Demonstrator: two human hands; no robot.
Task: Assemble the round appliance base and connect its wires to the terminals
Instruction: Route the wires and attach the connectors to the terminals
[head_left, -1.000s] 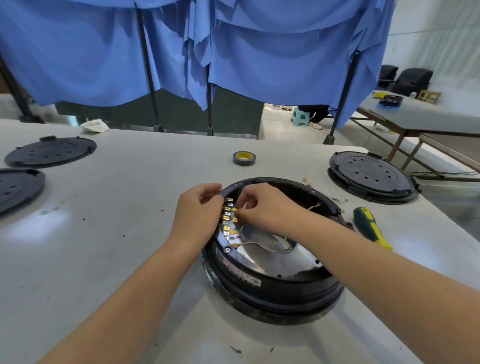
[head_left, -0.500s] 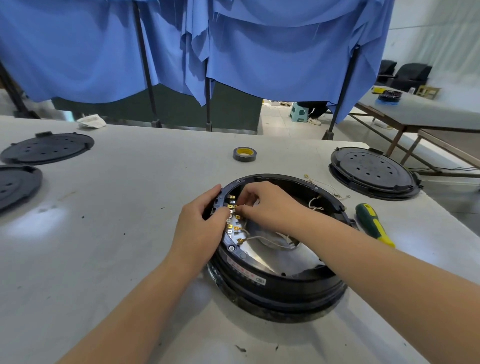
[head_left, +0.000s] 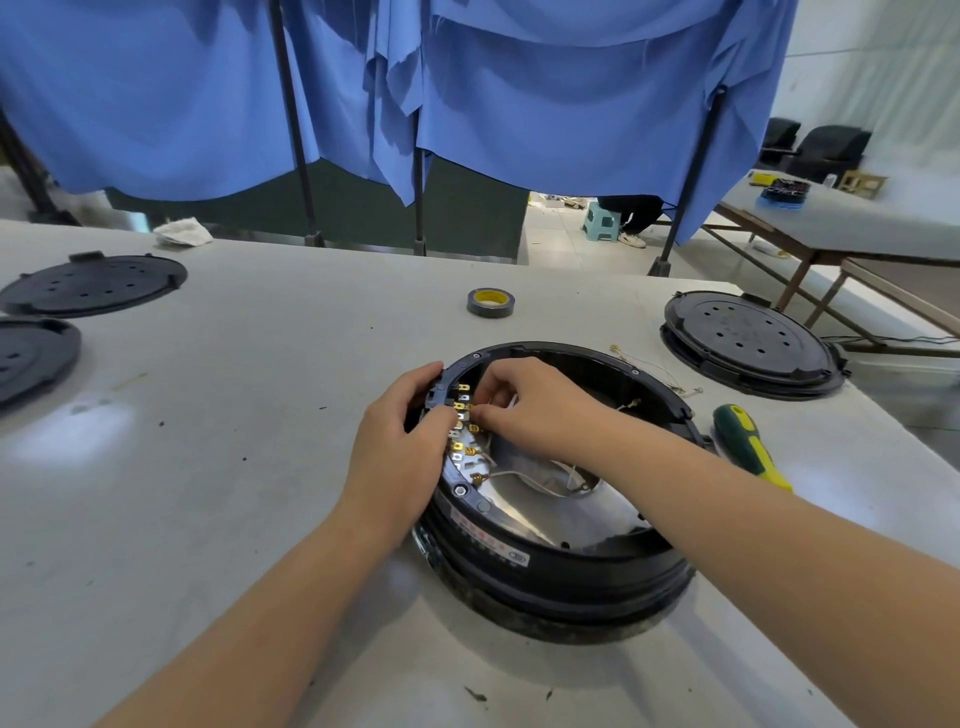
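The round black appliance base (head_left: 561, 571) lies open side up in the middle of the table, its shiny metal plate (head_left: 545, 514) showing inside. A row of brass terminals (head_left: 462, 436) runs along its left inner rim, with white wires (head_left: 519, 475) leading from them toward the centre. My left hand (head_left: 400, 457) grips the left rim, thumb pressed by the terminals. My right hand (head_left: 524, 405) reaches in from the right and pinches a wire connector at the upper terminals. The fingertips hide the connector itself.
A green and yellow screwdriver (head_left: 748, 441) lies right of the base. A tape roll (head_left: 491, 302) sits behind it. Black round covers lie at the right (head_left: 748, 343) and far left (head_left: 93, 283). Loose thin wires (head_left: 654, 369) lie behind the base. Blue curtains hang at the back.
My left hand has slid further onto the rim, its thumb now by the terminals. My right hand stays at the upper terminals, shifted slightly. The view has tilted a little.
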